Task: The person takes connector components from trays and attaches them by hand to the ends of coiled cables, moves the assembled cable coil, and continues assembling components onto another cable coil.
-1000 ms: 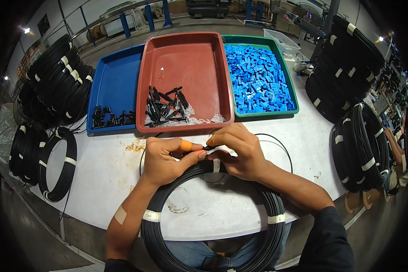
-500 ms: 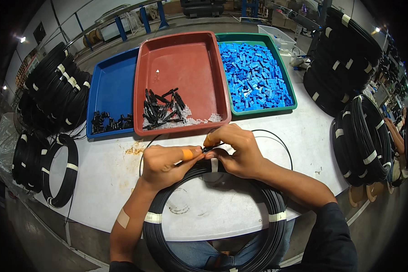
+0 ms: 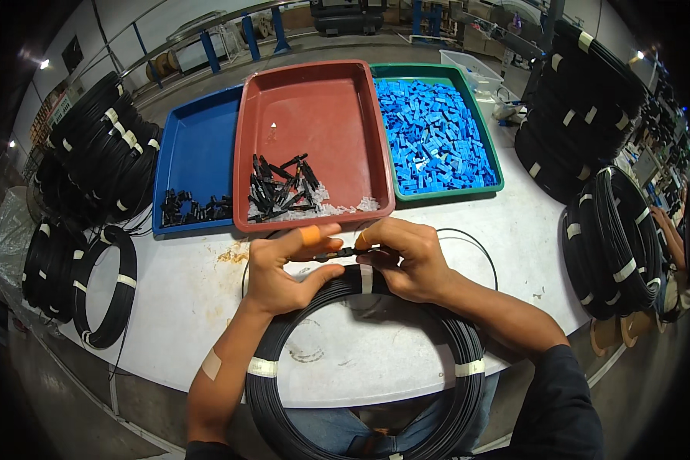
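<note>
A small black cable connector (image 3: 348, 252) lies level above the top of a large coil of black cable (image 3: 264, 406). My right hand (image 3: 411, 257) pinches its right end between thumb and fingers, which partly cover it. My left hand (image 3: 274, 270), orange tape round one finger, has its thumb and fingers spread apart about the connector's left end. Whether a left fingertip touches it is hard to tell. The coil, bound with pale tape (image 3: 366, 279), leans over the table's near edge toward my lap. A loose loop of thin cable (image 3: 489, 257) arcs out behind my right hand.
Beyond my hands stand a blue tray (image 3: 199, 153) with black pieces, a red tray (image 3: 314, 107) with black connectors and clear bits, and a green tray (image 3: 501, 172) full of blue clips. Black cable coils (image 3: 103, 165) are stacked left; more coils (image 3: 583, 115) stand right.
My left thumb and fingers have parted from their pinch on the connector, baring more of it. My right hand still holds its right end. The view has shifted slightly.
</note>
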`<state>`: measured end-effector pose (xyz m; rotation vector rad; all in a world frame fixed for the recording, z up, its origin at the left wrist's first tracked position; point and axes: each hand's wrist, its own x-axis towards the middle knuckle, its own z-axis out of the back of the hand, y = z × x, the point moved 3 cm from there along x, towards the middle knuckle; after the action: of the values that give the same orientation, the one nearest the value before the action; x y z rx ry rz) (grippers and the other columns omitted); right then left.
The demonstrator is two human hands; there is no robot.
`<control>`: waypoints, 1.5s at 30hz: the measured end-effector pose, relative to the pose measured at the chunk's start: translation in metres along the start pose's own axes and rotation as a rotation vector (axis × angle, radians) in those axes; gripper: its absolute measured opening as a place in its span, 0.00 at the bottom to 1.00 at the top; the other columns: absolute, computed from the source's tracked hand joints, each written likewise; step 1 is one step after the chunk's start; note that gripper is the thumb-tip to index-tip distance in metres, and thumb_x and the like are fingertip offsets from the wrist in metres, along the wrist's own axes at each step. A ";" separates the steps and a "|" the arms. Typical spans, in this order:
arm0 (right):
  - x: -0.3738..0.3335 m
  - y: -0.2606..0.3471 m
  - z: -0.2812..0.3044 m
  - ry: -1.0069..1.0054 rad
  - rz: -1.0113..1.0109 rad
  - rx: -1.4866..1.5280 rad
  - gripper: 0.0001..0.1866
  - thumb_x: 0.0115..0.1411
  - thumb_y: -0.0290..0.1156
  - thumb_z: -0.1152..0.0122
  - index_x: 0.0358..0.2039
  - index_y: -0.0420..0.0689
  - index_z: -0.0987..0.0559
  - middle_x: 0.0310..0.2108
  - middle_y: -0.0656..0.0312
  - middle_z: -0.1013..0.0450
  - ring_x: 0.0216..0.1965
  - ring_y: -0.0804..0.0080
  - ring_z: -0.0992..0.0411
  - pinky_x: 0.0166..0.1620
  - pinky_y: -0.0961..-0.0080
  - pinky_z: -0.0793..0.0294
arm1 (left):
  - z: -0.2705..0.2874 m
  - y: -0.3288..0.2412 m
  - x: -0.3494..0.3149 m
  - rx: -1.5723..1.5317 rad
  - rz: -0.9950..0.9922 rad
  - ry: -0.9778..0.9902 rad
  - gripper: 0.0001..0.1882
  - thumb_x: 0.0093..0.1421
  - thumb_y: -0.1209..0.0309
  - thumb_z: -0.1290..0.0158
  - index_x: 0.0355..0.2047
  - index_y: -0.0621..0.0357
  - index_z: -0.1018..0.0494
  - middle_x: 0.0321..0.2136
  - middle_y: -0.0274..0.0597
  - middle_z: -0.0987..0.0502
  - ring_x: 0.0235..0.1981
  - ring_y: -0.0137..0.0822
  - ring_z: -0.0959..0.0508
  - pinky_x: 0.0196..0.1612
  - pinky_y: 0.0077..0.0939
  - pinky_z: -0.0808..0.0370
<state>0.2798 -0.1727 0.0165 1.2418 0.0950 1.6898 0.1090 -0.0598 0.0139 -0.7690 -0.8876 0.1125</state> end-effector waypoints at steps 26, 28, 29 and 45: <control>-0.006 -0.012 -0.009 0.261 0.030 -0.192 0.33 0.44 0.17 0.38 0.53 0.55 0.20 0.34 0.61 0.30 0.28 0.60 0.25 0.28 0.64 0.27 | 0.009 0.018 -0.008 -0.017 0.130 0.031 0.24 0.47 0.85 0.33 0.47 0.68 0.21 0.36 0.47 0.14 0.38 0.37 0.13 0.43 0.23 0.18; -0.007 -0.015 -0.011 0.275 0.024 -0.199 0.32 0.45 0.18 0.38 0.54 0.56 0.20 0.34 0.61 0.30 0.28 0.60 0.24 0.29 0.64 0.27 | 0.011 0.023 -0.008 -0.027 0.200 0.048 0.25 0.46 0.84 0.32 0.47 0.65 0.20 0.35 0.45 0.13 0.37 0.35 0.12 0.43 0.22 0.18; -0.007 -0.015 -0.013 0.290 0.015 -0.205 0.32 0.47 0.18 0.38 0.54 0.56 0.20 0.34 0.62 0.30 0.28 0.59 0.24 0.29 0.63 0.27 | 0.012 0.026 -0.007 -0.053 0.212 0.099 0.25 0.47 0.81 0.32 0.49 0.65 0.21 0.36 0.46 0.13 0.38 0.36 0.13 0.45 0.24 0.19; -0.006 -0.009 -0.008 0.331 -0.010 -0.154 0.16 0.58 0.28 0.38 0.48 0.53 0.21 0.34 0.59 0.27 0.30 0.53 0.24 0.32 0.56 0.25 | 0.007 0.054 0.068 0.494 -0.009 0.290 0.11 0.58 0.72 0.41 0.41 0.59 0.17 0.33 0.46 0.14 0.32 0.42 0.14 0.37 0.32 0.19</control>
<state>0.2793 -0.1690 0.0036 0.8393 0.1668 1.8448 0.1594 0.0109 0.0265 -0.3081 -0.5522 0.1983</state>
